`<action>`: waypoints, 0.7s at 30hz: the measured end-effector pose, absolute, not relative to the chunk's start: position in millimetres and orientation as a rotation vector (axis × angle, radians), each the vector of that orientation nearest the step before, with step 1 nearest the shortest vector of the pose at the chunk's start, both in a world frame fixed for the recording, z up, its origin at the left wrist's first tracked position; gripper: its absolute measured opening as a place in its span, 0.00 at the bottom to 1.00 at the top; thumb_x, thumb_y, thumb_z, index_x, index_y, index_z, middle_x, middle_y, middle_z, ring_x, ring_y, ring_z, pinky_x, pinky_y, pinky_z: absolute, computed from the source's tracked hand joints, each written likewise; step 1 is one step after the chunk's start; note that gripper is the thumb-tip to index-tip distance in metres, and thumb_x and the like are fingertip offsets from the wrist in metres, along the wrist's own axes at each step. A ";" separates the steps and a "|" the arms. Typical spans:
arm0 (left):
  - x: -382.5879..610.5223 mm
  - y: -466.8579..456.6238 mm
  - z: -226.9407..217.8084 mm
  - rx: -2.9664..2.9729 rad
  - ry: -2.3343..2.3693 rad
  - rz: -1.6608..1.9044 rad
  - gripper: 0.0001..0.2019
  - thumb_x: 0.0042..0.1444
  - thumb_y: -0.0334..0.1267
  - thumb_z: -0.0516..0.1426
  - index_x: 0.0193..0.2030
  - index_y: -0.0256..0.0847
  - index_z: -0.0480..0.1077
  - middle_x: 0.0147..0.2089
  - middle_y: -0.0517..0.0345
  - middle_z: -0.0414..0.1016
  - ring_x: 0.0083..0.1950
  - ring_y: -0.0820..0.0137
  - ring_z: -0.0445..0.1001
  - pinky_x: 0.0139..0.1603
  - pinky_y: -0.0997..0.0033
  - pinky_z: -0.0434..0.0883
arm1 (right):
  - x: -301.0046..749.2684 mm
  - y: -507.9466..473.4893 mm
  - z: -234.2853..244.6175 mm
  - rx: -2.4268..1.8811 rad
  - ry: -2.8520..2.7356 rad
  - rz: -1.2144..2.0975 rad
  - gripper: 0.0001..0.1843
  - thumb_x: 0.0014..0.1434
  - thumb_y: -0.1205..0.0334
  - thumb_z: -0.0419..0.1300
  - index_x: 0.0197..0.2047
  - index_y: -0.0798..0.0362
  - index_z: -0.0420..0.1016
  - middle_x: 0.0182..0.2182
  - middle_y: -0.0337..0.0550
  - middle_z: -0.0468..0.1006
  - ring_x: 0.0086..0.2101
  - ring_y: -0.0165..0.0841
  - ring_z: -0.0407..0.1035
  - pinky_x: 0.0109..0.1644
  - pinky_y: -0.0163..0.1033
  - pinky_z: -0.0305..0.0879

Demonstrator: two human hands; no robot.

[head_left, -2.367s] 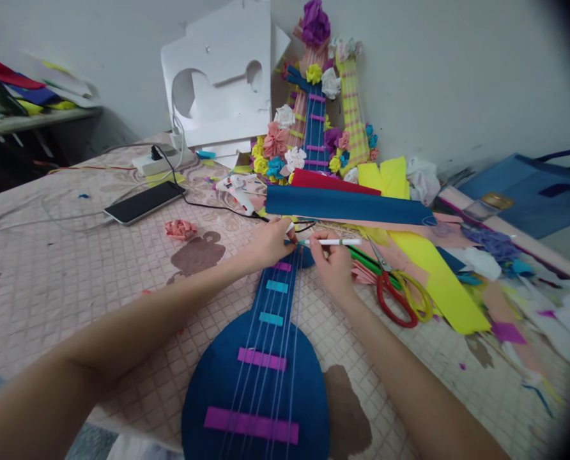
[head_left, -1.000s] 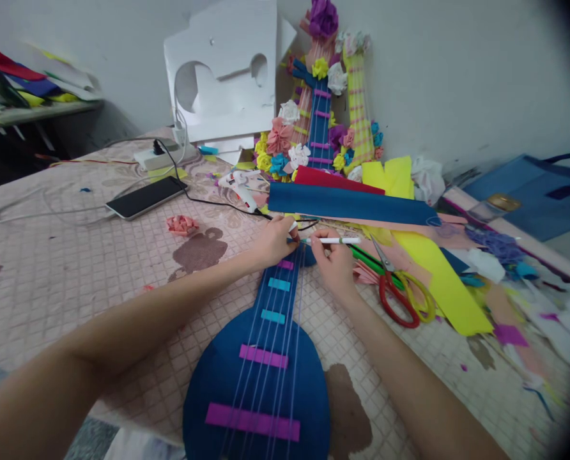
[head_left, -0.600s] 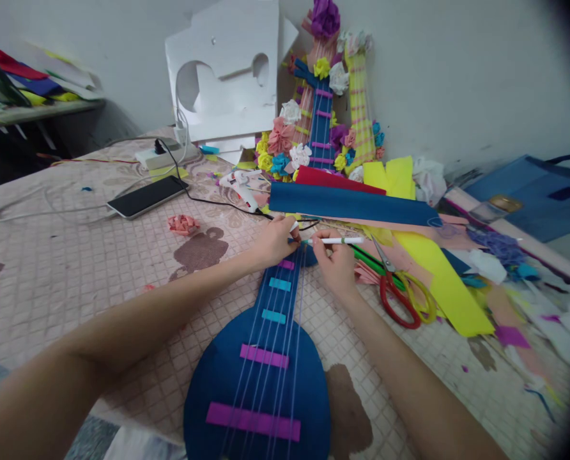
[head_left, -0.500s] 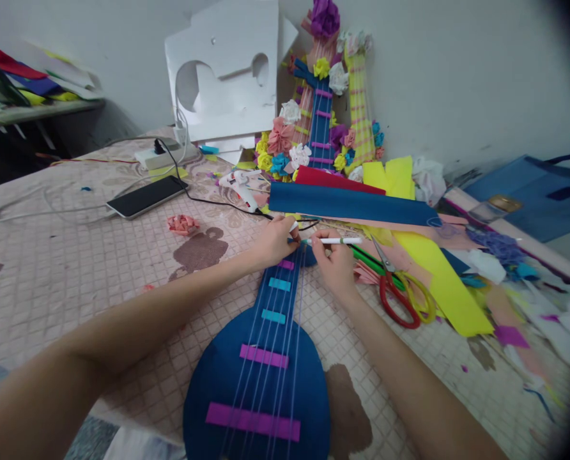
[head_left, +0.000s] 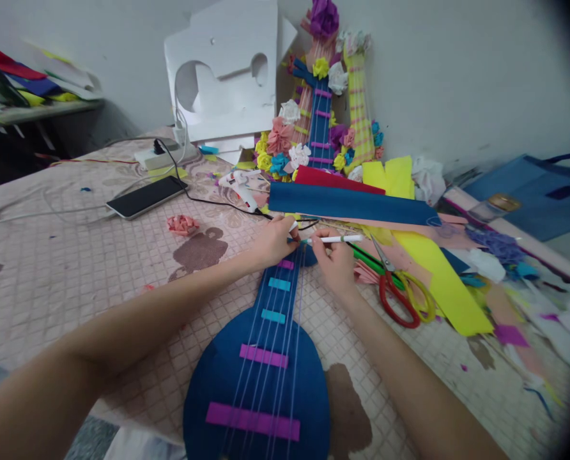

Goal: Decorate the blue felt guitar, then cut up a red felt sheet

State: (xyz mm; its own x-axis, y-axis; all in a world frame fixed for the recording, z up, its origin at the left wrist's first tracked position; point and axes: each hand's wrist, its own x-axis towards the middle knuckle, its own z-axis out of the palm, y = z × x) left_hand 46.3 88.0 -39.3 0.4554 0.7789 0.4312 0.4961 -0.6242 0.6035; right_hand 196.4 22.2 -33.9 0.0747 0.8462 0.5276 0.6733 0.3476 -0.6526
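Note:
A blue craft guitar (head_left: 261, 377) with purple and teal strips and thin strings lies flat on the table, its neck pointing away from me. My left hand (head_left: 271, 241) rests closed on the top of the neck, fingers pinched at the strings. My right hand (head_left: 331, 260) sits just right of the neck end and pinches a white pen (head_left: 335, 239), whose tip points left toward my left fingers. What the left fingers pinch is too small to name.
Red and yellow scissors (head_left: 400, 294) lie right of my right hand. Blue (head_left: 352, 204), red and yellow foam sheets are piled behind. A glue gun (head_left: 241, 185), a phone (head_left: 146, 197), a power strip (head_left: 163, 156) and finished flower guitars (head_left: 321, 115) stand further back.
Almost nothing differs; both hands stay at the neck's top, and the view has shifted very slightly.

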 end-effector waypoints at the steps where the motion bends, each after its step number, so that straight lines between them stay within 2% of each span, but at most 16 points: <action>1: 46.3 88.1 -39.7 2.319 1.071 0.991 0.11 0.44 0.24 0.56 0.28 0.42 0.57 0.32 0.58 0.74 0.41 0.65 0.70 0.42 0.65 0.68 | 196.6 22.4 -33.9 -1.382 -1.647 0.228 0.08 0.61 0.59 0.52 0.34 0.51 0.68 0.25 0.37 0.73 0.23 0.29 0.64 0.29 0.35 0.57; 21: 45.5 89.5 -40.9 2.323 1.038 1.008 0.11 0.44 0.24 0.56 0.28 0.41 0.58 0.32 0.58 0.75 0.41 0.64 0.70 0.42 0.64 0.68 | 197.0 23.4 -33.6 -1.367 -1.668 0.268 0.07 0.61 0.59 0.52 0.34 0.50 0.68 0.25 0.37 0.72 0.24 0.30 0.64 0.29 0.35 0.58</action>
